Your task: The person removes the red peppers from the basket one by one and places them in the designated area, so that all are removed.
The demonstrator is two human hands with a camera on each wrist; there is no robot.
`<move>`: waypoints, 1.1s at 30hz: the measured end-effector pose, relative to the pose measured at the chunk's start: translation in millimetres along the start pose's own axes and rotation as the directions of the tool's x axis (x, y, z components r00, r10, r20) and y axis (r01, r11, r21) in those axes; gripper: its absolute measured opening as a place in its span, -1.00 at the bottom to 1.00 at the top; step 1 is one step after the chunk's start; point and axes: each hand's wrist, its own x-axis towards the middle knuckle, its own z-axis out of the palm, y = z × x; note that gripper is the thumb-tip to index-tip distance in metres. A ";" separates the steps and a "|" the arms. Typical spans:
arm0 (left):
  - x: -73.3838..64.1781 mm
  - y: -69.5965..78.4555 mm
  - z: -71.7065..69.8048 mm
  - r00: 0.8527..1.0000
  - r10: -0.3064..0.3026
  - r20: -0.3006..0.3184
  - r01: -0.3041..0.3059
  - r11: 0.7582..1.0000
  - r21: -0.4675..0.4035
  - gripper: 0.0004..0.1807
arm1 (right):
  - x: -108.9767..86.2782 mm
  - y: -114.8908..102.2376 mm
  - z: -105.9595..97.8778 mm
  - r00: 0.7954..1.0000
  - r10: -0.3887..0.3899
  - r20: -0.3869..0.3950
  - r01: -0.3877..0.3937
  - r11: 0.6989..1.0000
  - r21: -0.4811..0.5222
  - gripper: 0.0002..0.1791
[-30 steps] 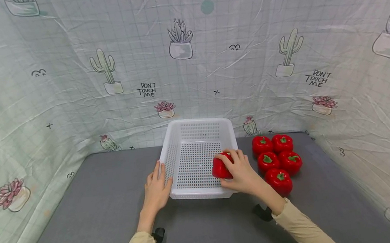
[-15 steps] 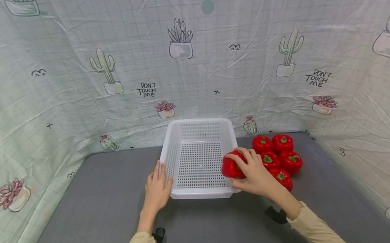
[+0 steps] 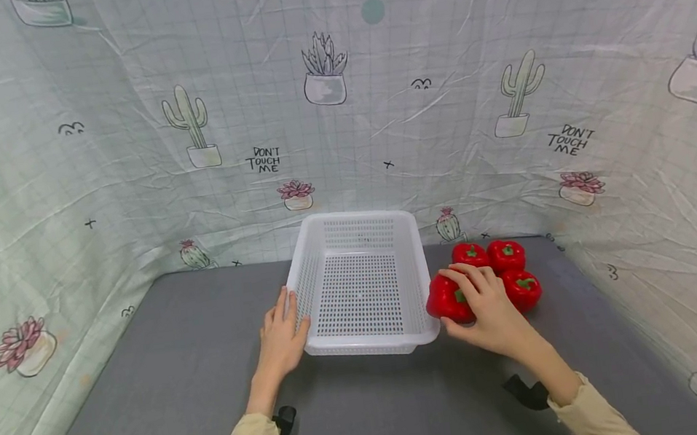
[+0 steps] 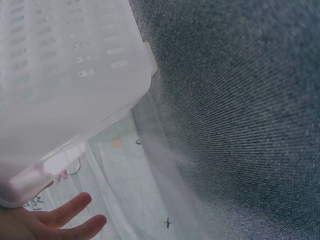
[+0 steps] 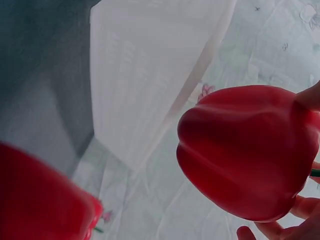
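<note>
A glossy red bell pepper (image 3: pixel 449 297) with a green stem is gripped from above between the thumb and fingers of my right hand (image 3: pixel 490 313). It hangs just outside the right rim of the white perforated basket (image 3: pixel 371 341); in the right wrist view the same pepper (image 5: pixel 250 150) fills the right side, with fingertips curled on its stem end. My left hand (image 3: pixel 280 338) rests on the basket's left rim, its fingers extended. In the left wrist view, two fingers (image 4: pixel 70 212) stick out beside the basket wall (image 4: pixel 75 85). The basket holds nothing.
Several more red bell peppers (image 3: pixel 506 255) stand on the grey table (image 3: pixel 375 420) right of the basket, some hidden behind my right hand. One pepper (image 5: pixel 40 200) is close by in the right wrist view. A cactus-print cloth (image 3: pixel 338 138) hangs behind and on both sides.
My right hand has carried the bell pepper from inside the basket's right part, over the right rim, toward the other peppers. My left hand stays on the left rim.
</note>
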 end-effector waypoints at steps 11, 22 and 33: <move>-0.5 -0.2 -0.3 1.000 -0.002 0.001 0.002 1.000 0.008 -0.36 | -22.1 19.2 -15.1 1.000 0.020 -0.016 -0.022 0.997 -0.068 -0.19; -0.7 0.5 -1.0 1.000 0.004 -0.018 -0.003 1.000 0.015 -0.36 | -39.4 32.5 -21.9 0.987 0.158 -0.037 -0.161 0.983 -0.090 -0.23; -0.5 1.5 -1.5 1.000 0.001 -0.004 -0.001 1.000 0.014 -0.36 | -57.6 50.0 -36.1 0.940 0.305 -0.154 -0.321 0.942 -0.093 -0.30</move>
